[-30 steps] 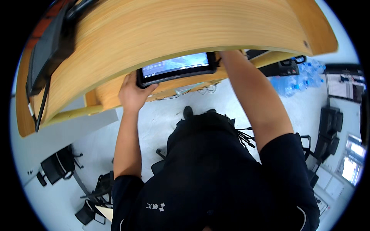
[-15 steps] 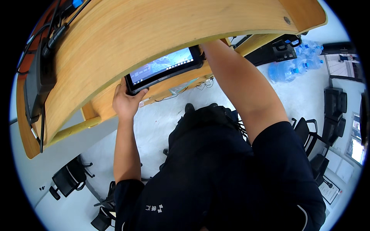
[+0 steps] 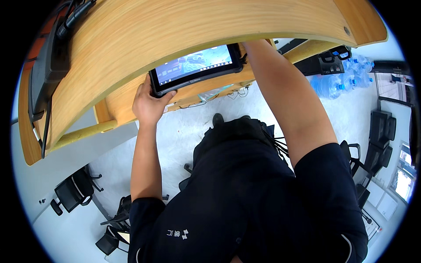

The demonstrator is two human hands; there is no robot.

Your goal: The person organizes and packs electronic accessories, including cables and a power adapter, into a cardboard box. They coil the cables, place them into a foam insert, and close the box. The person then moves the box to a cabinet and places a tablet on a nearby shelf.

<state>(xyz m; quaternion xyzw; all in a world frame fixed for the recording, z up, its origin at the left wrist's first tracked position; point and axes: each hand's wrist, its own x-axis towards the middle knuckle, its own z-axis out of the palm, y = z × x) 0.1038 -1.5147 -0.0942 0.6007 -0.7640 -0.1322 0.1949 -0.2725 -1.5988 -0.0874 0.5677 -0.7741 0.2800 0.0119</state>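
A black rugged tablet (image 3: 195,68) with a lit screen is held just under the front edge of a curved wooden desk (image 3: 197,26). My left hand (image 3: 149,103) grips the tablet's lower left corner, thumb on the bezel. My right forearm (image 3: 285,96) reaches up to the tablet's right end, where the hand itself is hidden behind the desk edge and the tablet. Below, my dark shirt fills the lower middle of the view.
A dark monitor (image 3: 46,65) and cables sit on the desk at the far left. Several water bottles (image 3: 337,79) and a black case (image 3: 324,63) lie on the floor at right. Black office chairs (image 3: 72,195) stand at lower left, more chairs (image 3: 379,131) at right.
The tablet and both arms have shifted right and slightly up in the view, the tablet now tucked closer under the desk edge. My left hand keeps its grip.
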